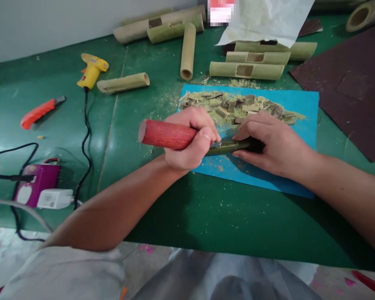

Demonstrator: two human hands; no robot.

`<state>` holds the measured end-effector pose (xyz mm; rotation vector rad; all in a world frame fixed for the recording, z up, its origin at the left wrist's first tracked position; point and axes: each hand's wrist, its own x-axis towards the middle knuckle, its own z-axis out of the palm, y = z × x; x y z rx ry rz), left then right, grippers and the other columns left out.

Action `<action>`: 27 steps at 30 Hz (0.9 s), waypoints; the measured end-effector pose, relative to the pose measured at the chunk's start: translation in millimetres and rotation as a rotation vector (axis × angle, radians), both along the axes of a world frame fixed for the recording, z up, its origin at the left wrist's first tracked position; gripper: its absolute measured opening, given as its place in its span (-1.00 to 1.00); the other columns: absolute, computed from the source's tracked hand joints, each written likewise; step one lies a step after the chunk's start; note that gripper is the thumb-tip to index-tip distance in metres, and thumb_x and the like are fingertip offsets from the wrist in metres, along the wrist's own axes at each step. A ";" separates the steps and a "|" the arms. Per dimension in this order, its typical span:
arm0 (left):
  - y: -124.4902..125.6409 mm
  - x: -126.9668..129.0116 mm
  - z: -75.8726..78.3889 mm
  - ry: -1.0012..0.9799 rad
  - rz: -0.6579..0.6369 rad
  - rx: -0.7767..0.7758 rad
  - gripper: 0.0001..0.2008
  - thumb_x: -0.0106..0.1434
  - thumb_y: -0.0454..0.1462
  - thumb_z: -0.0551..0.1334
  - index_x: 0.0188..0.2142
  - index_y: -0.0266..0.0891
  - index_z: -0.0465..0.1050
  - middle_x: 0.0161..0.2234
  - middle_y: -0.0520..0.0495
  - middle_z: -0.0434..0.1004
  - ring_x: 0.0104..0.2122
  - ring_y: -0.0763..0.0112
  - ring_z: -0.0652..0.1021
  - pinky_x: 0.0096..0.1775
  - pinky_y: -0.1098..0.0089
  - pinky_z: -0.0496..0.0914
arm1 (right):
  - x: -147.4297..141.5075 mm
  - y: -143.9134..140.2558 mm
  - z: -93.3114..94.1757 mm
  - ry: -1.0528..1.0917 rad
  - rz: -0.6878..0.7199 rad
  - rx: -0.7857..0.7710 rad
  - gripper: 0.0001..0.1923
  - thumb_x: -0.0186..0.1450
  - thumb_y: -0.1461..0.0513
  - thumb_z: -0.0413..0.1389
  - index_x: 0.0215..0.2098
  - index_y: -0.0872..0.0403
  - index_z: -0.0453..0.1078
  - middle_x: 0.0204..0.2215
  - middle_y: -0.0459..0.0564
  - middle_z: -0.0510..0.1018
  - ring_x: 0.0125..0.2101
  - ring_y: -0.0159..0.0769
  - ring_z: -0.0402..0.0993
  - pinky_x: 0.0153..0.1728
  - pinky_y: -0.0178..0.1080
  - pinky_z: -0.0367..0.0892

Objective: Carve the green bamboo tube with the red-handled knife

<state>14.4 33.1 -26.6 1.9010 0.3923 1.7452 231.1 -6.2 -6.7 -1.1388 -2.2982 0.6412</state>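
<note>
My left hand (192,139) is closed around the red wooden handle (164,134) of a carving tool, whose blade end lies hidden under my thumb against a green bamboo piece (229,146). My right hand (268,143) presses that bamboo piece down on the blue mat (306,108), fingers wrapped over its far end. Just behind both hands lies a heap of bamboo shavings and cut chips (240,106) on the mat.
Several bamboo tubes (187,50) lie at the back of the green table (206,208). A yellow glue gun (92,71), a red utility knife (39,112) and a purple power strip (39,183) with cables sit on the left. Dark sandpaper sheets (353,83) lie right.
</note>
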 end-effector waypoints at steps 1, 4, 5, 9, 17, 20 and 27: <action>-0.7 -0.6 -0.3 0.002 0.000 0.000 -0.68 0.46 -0.14 0.32 -0.44 -0.15 0.43 -0.57 0.12 0.52 -0.64 0.59 0.49 -0.57 0.49 0.40 | 0.1 0.0 -0.3 0.002 0.001 0.003 -0.87 0.32 0.10 0.24 -0.25 -0.05 0.46 -0.24 0.07 0.58 -0.15 0.03 0.49 -0.11 0.04 0.40; -4.5 -3.1 0.1 0.010 0.016 -0.075 -0.70 0.48 -0.12 0.28 -0.41 -0.10 0.49 -0.54 0.08 0.56 -0.58 0.51 0.56 -0.50 0.43 0.50 | 0.6 0.1 -1.3 0.007 0.005 0.007 -0.88 0.31 0.11 0.25 -0.25 -0.05 0.47 -0.23 0.07 0.59 -0.13 0.04 0.50 -0.09 0.05 0.40; -5.8 -3.9 0.5 0.018 0.014 -0.101 -0.71 0.48 -0.11 0.28 -0.40 -0.08 0.51 -0.52 0.07 0.58 -0.56 0.48 0.58 -0.47 0.41 0.53 | 0.8 0.1 -1.6 0.009 0.006 0.010 -0.88 0.31 0.11 0.25 -0.25 -0.05 0.47 -0.23 0.07 0.59 -0.13 0.04 0.50 -0.09 0.05 0.40; -8.3 -6.2 2.0 0.039 -0.037 -0.107 -0.74 0.45 -0.13 0.31 -0.39 -0.09 0.53 -0.48 0.04 0.63 -0.52 0.46 0.61 -0.44 0.40 0.56 | 1.0 0.2 -2.7 0.012 0.015 0.025 -0.89 0.32 0.11 0.24 -0.25 -0.05 0.47 -0.24 0.04 0.58 -0.15 0.01 0.50 -0.11 0.03 0.40; -3.0 -6.4 0.3 -0.008 -0.076 -0.015 -0.76 0.45 -0.22 0.30 -0.39 -0.18 0.51 -0.51 0.07 0.60 -0.52 0.52 0.62 -0.45 0.51 0.52 | 0.0 -0.1 -1.1 0.010 0.008 0.023 -0.89 0.31 0.11 0.24 -0.25 -0.05 0.48 -0.23 0.05 0.58 -0.15 0.00 0.49 -0.09 0.04 0.40; -5.0 -7.3 5.6 0.052 -0.077 0.008 -0.75 0.45 -0.21 0.30 -0.39 -0.21 0.53 -0.50 0.04 0.62 -0.50 0.50 0.66 -0.43 0.54 0.55 | -0.2 -0.7 -0.8 0.013 0.006 0.013 -0.90 0.31 0.11 0.24 -0.26 -0.05 0.47 -0.24 0.05 0.58 -0.14 0.02 0.51 -0.09 0.05 0.41; -8.5 -8.5 16.3 0.188 -0.093 0.035 -0.76 0.44 -0.22 0.25 -0.37 -0.19 0.56 -0.47 0.04 0.66 -0.48 0.42 0.70 -0.39 0.49 0.62 | 0.5 -0.2 -2.2 0.029 0.000 0.000 -0.89 0.31 0.11 0.24 -0.26 -0.06 0.46 -0.26 0.05 0.58 -0.15 0.03 0.51 -0.10 0.06 0.42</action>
